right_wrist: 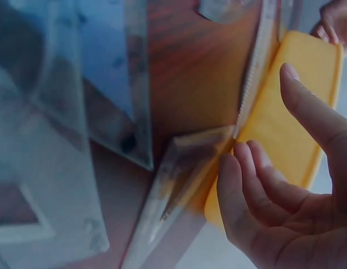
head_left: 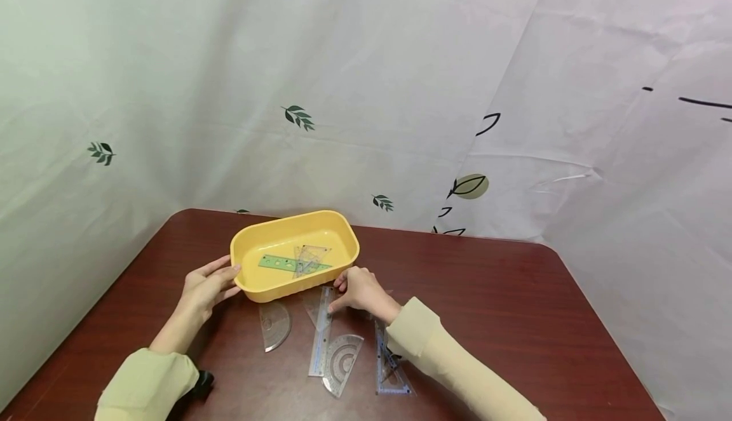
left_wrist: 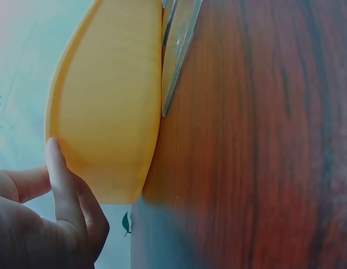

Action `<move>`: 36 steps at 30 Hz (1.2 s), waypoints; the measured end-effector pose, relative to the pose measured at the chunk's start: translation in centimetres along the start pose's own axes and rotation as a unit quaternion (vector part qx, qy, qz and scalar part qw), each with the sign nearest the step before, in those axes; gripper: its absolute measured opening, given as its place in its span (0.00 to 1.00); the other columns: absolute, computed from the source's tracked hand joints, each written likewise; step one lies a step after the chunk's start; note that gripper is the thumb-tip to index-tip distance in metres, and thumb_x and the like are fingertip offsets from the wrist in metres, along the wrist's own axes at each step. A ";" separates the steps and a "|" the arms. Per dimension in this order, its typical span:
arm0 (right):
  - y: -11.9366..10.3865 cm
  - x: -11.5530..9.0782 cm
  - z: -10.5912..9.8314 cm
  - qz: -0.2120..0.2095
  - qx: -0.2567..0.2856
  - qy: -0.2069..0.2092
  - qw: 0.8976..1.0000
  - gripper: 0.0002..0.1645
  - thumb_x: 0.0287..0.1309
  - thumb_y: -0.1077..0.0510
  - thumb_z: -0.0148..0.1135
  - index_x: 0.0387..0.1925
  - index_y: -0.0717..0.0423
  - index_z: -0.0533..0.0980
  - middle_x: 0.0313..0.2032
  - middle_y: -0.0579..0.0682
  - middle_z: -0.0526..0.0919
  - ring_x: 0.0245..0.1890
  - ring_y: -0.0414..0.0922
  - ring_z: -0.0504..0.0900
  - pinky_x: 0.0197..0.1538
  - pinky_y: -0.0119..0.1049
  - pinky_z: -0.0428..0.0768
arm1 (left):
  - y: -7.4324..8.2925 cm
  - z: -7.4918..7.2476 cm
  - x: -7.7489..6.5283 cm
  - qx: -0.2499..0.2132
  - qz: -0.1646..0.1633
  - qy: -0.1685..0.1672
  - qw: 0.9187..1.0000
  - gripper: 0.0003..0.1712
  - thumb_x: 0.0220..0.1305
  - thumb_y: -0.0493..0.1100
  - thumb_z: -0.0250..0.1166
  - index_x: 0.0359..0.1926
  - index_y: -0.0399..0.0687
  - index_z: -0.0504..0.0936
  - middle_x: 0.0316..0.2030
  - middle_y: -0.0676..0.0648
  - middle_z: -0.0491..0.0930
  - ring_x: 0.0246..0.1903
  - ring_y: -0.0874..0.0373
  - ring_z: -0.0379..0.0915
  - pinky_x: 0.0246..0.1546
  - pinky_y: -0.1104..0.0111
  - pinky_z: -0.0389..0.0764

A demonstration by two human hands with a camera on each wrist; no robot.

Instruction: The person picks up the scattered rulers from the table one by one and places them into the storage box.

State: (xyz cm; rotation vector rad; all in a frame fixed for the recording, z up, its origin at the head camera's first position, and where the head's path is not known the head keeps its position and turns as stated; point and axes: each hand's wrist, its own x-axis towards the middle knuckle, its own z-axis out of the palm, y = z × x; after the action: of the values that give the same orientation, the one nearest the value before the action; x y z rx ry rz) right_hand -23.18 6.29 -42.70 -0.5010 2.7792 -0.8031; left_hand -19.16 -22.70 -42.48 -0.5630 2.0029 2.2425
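Note:
A yellow plastic tray [head_left: 269, 293] stands towards the back of the table. My left hand [head_left: 206, 291] grips its left end, with the fingers on the rim and outer wall. Inside lie a green ruler [head_left: 277, 262] and clear set squares [head_left: 314, 256]. My right hand [head_left: 363, 291] is at the tray's front right corner, over the upper end of a clear ruler [head_left: 319, 348]; its thumb stands apart from the bent fingers. In the right wrist view that hand [right_wrist: 285, 207] shows nothing between thumb and fingers. Whether its fingertips touch the tray or ruler, I cannot tell.
One clear protractor [head_left: 276, 327] lies left of the ruler, another protractor [head_left: 343, 362] right of it. A blue-edged set square [head_left: 380, 360] is partly under my right sleeve. The dark red table [head_left: 503, 319] meets a patterned white cloth [head_left: 366, 91] behind.

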 end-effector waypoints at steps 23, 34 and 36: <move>-0.4 -0.1 1.0 -0.019 -0.034 0.007 0.999 0.31 0.23 0.50 0.86 0.33 0.58 0.80 0.32 0.47 0.82 0.32 0.41 0.77 0.36 0.29 0.79 | 0.2 0.1 0.2 -0.002 -0.003 -0.004 1.000 0.42 0.67 0.40 0.61 0.74 0.38 0.49 0.26 0.67 0.80 0.27 0.71 0.80 0.30 0.77 0.84; -0.1 -0.1 1.1 0.022 0.039 -0.004 0.999 0.28 0.25 0.54 0.86 0.32 0.56 0.79 0.25 0.44 0.82 0.28 0.39 0.77 0.37 0.30 0.80 | 0.2 -0.2 0.1 0.006 -0.005 -0.007 1.000 0.41 0.67 0.40 0.60 0.74 0.38 0.49 0.25 0.67 0.79 0.27 0.71 0.80 0.31 0.77 0.84; -0.1 0.0 1.0 0.036 0.058 -0.012 0.998 0.28 0.27 0.55 0.85 0.33 0.56 0.79 0.25 0.44 0.83 0.28 0.40 0.78 0.37 0.32 0.82 | 0.2 -0.2 0.1 0.002 -0.005 -0.009 1.000 0.42 0.67 0.39 0.60 0.74 0.37 0.49 0.25 0.67 0.79 0.27 0.71 0.80 0.31 0.76 0.84</move>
State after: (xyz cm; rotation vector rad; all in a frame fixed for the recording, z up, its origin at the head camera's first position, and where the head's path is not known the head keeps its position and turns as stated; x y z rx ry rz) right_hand -22.89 5.71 -43.51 -0.3853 2.6922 -0.9302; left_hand -19.28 -22.96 -42.38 -0.5492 1.9921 2.2290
